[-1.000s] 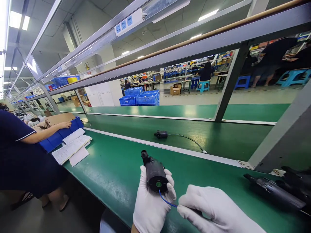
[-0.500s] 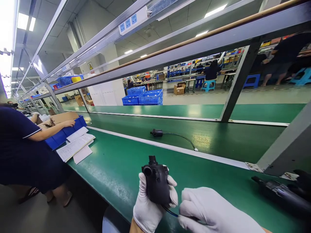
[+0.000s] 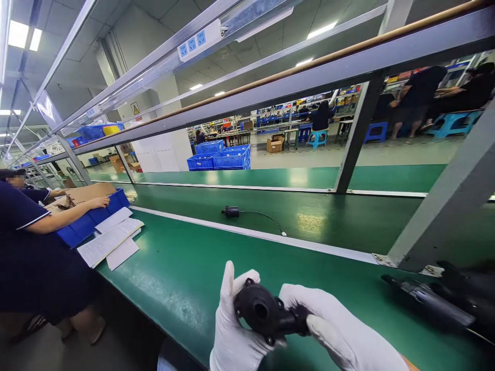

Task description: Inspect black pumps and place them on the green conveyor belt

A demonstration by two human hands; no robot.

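Observation:
A black water pump (image 3: 260, 309) is held over the green bench, its round face with a central hole turned up toward me. My left hand (image 3: 235, 330), in a white glove, cradles the pump from the left and below, with thumb and fingers around its body. My right hand (image 3: 328, 322), also gloved in white, grips the pump's pipe end on the right between thumb and fingers. The pump's cable is hidden. Another small black pump (image 3: 231, 212) with a thin cable lies on the belt behind the white strip.
Blurred black pumps (image 3: 429, 301) lie on the bench (image 3: 174, 263) at the right. Paper sheets (image 3: 112, 239) and a blue bin (image 3: 79, 229) are at the left, where a co-worker (image 3: 34, 257) grips the bin. A metal post (image 3: 444, 190) rises at the right.
The pump has been turned from upright so its round face shows. My right hand has moved from the cable to the pump's pipe end. The view has shifted slightly right.

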